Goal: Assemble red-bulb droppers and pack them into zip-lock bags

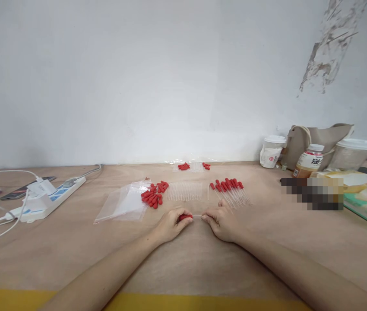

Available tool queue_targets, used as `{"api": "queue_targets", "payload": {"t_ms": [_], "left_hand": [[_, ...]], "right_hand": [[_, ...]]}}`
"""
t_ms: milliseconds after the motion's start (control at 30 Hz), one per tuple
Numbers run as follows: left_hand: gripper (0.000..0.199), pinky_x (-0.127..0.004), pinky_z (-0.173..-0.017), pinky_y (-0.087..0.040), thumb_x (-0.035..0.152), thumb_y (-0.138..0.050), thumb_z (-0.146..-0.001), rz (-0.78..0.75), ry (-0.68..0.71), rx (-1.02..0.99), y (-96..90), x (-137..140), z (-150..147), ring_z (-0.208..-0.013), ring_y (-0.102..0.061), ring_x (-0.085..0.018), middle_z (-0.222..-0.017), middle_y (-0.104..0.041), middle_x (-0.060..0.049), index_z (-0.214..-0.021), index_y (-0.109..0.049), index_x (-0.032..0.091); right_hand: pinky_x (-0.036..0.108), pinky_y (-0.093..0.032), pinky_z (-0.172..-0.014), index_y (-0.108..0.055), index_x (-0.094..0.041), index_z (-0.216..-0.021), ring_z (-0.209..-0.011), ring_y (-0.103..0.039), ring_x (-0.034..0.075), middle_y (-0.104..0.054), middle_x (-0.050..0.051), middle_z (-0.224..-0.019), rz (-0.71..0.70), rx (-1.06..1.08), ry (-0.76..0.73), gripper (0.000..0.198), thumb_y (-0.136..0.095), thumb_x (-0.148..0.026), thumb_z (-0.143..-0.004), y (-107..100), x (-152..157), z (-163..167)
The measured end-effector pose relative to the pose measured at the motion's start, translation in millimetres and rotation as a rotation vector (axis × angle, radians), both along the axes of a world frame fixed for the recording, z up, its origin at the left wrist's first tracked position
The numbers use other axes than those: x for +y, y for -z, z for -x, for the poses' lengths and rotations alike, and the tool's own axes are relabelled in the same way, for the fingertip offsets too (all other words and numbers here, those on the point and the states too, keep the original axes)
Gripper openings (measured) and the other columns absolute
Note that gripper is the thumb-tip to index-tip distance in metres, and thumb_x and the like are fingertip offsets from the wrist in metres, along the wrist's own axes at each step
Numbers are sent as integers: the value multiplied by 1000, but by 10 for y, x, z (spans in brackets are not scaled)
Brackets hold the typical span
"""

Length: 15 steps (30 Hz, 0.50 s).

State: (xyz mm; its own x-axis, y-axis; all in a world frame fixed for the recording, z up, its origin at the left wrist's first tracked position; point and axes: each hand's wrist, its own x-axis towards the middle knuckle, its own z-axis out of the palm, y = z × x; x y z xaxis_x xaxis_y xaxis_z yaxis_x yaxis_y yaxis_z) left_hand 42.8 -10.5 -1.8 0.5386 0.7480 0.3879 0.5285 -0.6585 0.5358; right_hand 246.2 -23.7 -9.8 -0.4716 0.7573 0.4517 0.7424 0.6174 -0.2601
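Partly covered, bulb solid red; tube thin, straight, pale.

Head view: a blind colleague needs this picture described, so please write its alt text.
A person's left hand holds a red bulb and the right hand a thin clear tube. Beyond them on a table, left to right, lie red bulbs, clear tubes in a row and bulb-tipped tubes.

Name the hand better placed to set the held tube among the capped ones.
Probably the right hand: it holds the bare end of the tube and is nearer the capped tubes. The left hand holds the bulb, farther from them.
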Motion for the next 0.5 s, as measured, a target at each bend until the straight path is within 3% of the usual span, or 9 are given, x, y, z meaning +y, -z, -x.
{"api": "queue_targets", "payload": {"t_ms": [267,400,500], "left_hand": [[17,-22,-62,-41,30,-49,-81,-27,42,38,17,-11,-9,-68,-53,-13,-75,-61,-2,-82,-61,17],[15,-22,-64,-41,28,-50,-81,-62,39,42,-23,6,-10,-70,-55,-13,-77,-61,-1,-82,-61,18],[15,-24,-69,-42,28,-51,-81,-120,35,50,-50,27,28,-76,-56,-14,-80,-63,-2,-85,-61,18]], "right_hand": [[29,-25,-70,-58,-20,-69,-57,-49,10,-64,-2,-68,8,-58,-18,27,-37,-23,-85,-7,0,32],[29,-26,-69,-59,-21,-78,-63,-51,11,-64,-1,-72,-24,-53,-20,25,-36,-22,-86,-42,-9,40],[30,-25,-70,-61,-20,-81,-71,-52,14,-64,2,-78,-126,-103,-16,25,-36,-24,-86,-90,-32,22]]}}
